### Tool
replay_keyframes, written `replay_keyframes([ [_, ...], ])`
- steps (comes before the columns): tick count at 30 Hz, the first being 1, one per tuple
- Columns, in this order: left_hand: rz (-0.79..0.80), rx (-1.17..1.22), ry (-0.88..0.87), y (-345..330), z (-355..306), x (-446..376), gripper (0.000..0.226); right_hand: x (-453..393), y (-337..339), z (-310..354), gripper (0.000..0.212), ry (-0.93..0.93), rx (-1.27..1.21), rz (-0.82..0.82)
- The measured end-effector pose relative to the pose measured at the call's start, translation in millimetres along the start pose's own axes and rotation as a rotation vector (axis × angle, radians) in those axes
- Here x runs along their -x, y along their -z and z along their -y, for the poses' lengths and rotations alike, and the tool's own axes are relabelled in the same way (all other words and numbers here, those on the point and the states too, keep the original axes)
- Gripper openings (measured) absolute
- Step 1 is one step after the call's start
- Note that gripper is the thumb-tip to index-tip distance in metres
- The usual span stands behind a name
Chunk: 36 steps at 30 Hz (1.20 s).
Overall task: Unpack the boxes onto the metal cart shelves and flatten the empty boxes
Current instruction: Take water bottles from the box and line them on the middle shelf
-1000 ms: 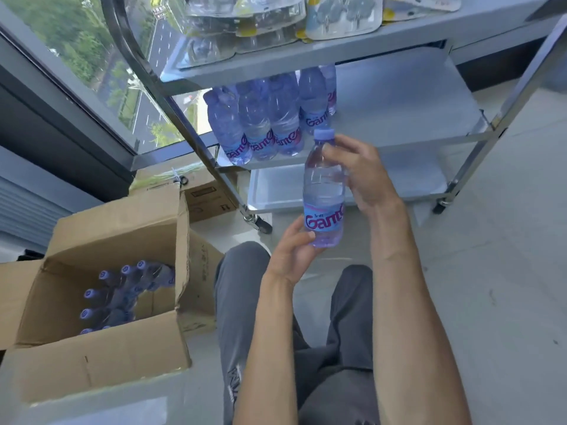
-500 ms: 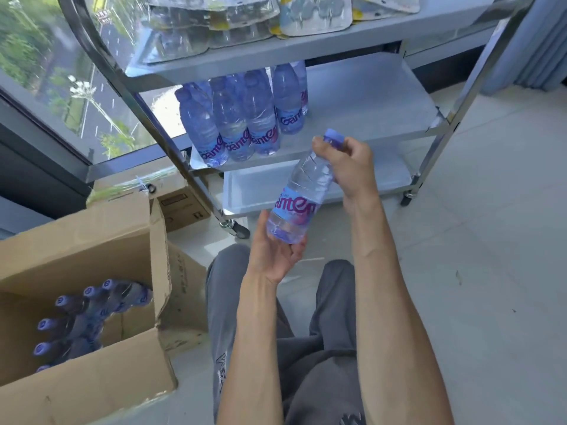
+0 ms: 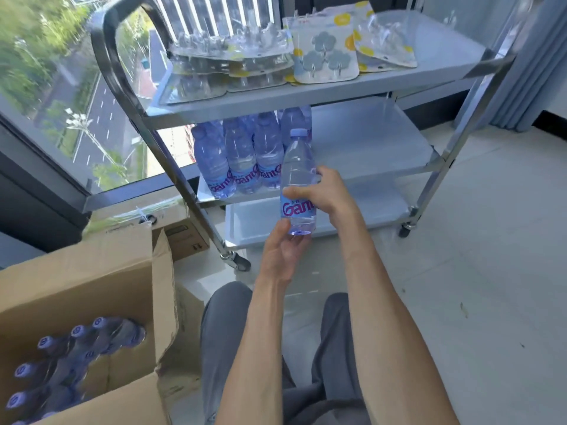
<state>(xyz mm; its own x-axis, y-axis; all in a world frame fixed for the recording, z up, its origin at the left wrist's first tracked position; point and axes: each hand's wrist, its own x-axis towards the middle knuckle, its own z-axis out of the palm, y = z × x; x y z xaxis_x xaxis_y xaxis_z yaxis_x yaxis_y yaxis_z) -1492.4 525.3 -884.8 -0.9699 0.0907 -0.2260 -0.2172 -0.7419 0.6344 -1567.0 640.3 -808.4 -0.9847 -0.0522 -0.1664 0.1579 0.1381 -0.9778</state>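
Observation:
I hold one clear water bottle (image 3: 298, 167) with a purple cap upright in front of the metal cart (image 3: 368, 87). My right hand (image 3: 329, 193) grips its middle around the label. My left hand (image 3: 283, 254) cups the bottle's base from below, fingers curled against it. Several matching bottles (image 3: 242, 161) stand at the left end of the cart's middle shelf (image 3: 368, 139), just behind the held bottle. An open cardboard box (image 3: 92, 286) at lower left holds several more bottles (image 3: 76, 357) lying with caps toward me.
The top shelf carries packs of adhesive hooks (image 3: 325, 53). The bottom shelf (image 3: 377, 204) shows bare metal. A smaller closed box (image 3: 181, 237) sits by the cart's left caster. A window runs along the left, a curtain (image 3: 527, 62) hangs at right, pale floor tiles lie right.
The bottle went from tilted to upright and moved closer to the middle shelf. My right hand slid from the cap down to the label. The view lifted toward the cart.

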Motion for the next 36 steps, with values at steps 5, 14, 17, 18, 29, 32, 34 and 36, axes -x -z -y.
replay_keyframes([
  [5,-0.492,-0.403,-0.094,-4,-47,-40,0.07,-24,-20,-11,0.048,0.05,0.051,-0.395],
  [14,-0.857,-1.122,-0.289,-22,-150,-94,0.124,-72,-34,-12,0.054,0.326,-0.052,-0.539],
  [17,-0.831,-1.142,-0.183,-12,-143,-103,0.134,-97,-36,-12,0.059,0.308,0.001,-0.447],
  [18,-0.831,-1.144,-0.159,-8,-139,-105,0.136,-104,-37,-13,0.058,0.295,0.022,-0.407],
  [29,-0.942,-1.053,-0.371,5,-106,-129,0.134,-139,-33,-30,0.064,0.369,0.002,-0.241],
  [32,-0.952,-1.084,-0.419,12,-102,-132,0.131,-150,-29,-29,0.067,0.358,0.049,-0.153],
  [34,-0.962,-1.091,-0.444,15,-100,-133,0.131,-158,-22,-32,0.06,0.325,0.051,-0.099],
  [36,-0.969,-1.107,-0.47,19,-98,-134,0.131,-165,-16,-34,0.032,0.22,-0.153,-0.215],
])
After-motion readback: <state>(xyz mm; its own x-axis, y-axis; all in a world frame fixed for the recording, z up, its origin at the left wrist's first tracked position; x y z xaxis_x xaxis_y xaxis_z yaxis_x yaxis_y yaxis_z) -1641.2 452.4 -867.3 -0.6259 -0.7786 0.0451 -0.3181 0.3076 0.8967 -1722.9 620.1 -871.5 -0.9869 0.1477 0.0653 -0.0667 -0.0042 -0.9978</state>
